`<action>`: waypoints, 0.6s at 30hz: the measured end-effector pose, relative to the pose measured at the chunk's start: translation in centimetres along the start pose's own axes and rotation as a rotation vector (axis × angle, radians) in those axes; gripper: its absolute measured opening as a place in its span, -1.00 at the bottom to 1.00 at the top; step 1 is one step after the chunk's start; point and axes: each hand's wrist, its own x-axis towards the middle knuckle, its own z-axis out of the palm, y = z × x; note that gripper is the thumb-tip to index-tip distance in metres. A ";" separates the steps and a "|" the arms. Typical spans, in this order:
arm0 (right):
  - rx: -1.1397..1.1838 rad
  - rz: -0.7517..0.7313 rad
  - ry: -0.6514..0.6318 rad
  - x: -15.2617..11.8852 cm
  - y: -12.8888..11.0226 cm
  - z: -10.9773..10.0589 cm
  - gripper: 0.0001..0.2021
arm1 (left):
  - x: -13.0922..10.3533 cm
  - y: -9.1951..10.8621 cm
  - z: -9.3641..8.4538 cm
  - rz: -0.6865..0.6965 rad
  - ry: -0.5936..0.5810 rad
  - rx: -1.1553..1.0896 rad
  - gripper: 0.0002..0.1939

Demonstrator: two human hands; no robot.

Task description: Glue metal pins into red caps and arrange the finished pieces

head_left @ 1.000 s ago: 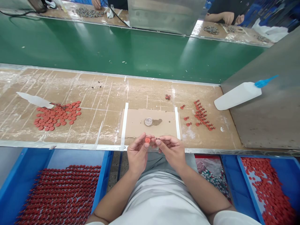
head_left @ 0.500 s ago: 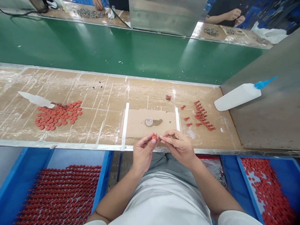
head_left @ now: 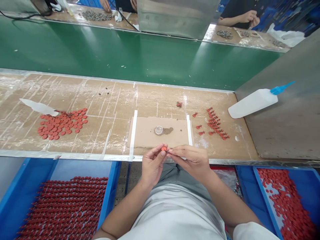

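Note:
Between thumb and fingers my left hand (head_left: 153,165) pinches a small red disc (head_left: 164,148) above the table's front edge. My right hand (head_left: 191,161) is closed beside it, its fingertips meeting at a small dark piece (head_left: 168,151) against the disc's side; what that piece is, I cannot make out. Just beyond the hands lies a cardboard sheet (head_left: 142,131) taped down with white strips, bearing a small clear round dish (head_left: 159,130) and a wet stain. To the right, several red discs with metal stems (head_left: 214,123) lie on the table.
Loose red discs (head_left: 53,126) are heaped at left beside a white pointed strip (head_left: 37,106). A white bottle with blue nozzle (head_left: 253,103) leans at right against a metal panel. Blue trays (head_left: 115,180) with red parts flank my lap. Co-workers' hands (head_left: 250,18) show across the green strip.
My right hand has turned flatter, its fingers now stretched closer against the red disc. The disc has tilted slightly in my left hand, showing more of its face.

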 end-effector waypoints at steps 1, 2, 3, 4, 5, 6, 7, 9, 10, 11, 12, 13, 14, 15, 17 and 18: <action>0.020 0.011 0.016 0.0 0.0 0.4 -0.73 | 0.0 0.0 0.0 -0.001 0.010 -0.008 -0.71; 0.041 0.035 0.040 0.0 0.1 0.8 -0.72 | 0.0 0.0 0.0 -0.003 0.018 -0.017 -0.71; 0.061 0.066 0.073 0.0 0.3 1.3 -0.72 | 0.0 0.0 0.0 -0.004 0.024 -0.027 -0.71; 0.079 0.095 0.105 -0.1 0.5 1.8 -0.71 | 0.1 0.0 0.0 -0.006 0.031 -0.036 -0.71; 0.097 0.116 0.135 -0.2 0.7 2.3 -0.71 | 0.1 0.0 -0.1 -0.006 0.039 -0.044 -0.71; 0.113 0.127 0.160 -0.4 0.8 2.7 -0.72 | 0.1 0.0 -0.1 -0.004 0.048 -0.051 -0.71; 0.128 0.128 0.177 -0.5 1.0 3.1 -0.74 | 0.0 0.0 -0.1 0.000 0.059 -0.056 -0.70; 0.148 0.140 0.194 -0.7 1.2 3.7 -0.79 | 0.1 0.1 -0.2 0.016 0.078 -0.060 -0.71; 0.165 0.173 0.214 -0.7 1.3 3.8 -0.81 | 0.1 0.3 -0.2 0.028 0.084 -0.061 -0.71; 0.198 0.229 0.249 -0.7 1.3 3.9 -0.82 | 0.1 0.4 -0.3 0.042 0.091 -0.060 -0.71; 0.248 0.305 0.292 -0.4 1.4 4.0 -0.81 | 0.2 0.5 -0.4 0.055 0.098 -0.059 -0.70; 0.313 0.387 0.340 -0.1 1.5 4.0 -0.78 | 0.2 0.7 -0.5 0.066 0.108 -0.058 -0.69; 0.385 0.460 0.386 0.4 1.7 4.0 -0.76 | 0.3 0.9 -0.6 0.075 0.119 -0.058 -0.68; 0.455 0.513 0.425 1.1 2.0 4.0 -0.73 | 0.4 1.1 -0.8 0.084 0.130 -0.058 -0.69; 0.549 0.556 0.466 2.6 2.6 3.9 -0.73 | 0.5 1.5 -1.1 0.099 0.145 -0.058 -0.71; 0.568 0.560 0.473 3.4 3.0 3.9 -0.73 | 0.6 1.6 -1.3 0.108 0.148 -0.056 -0.72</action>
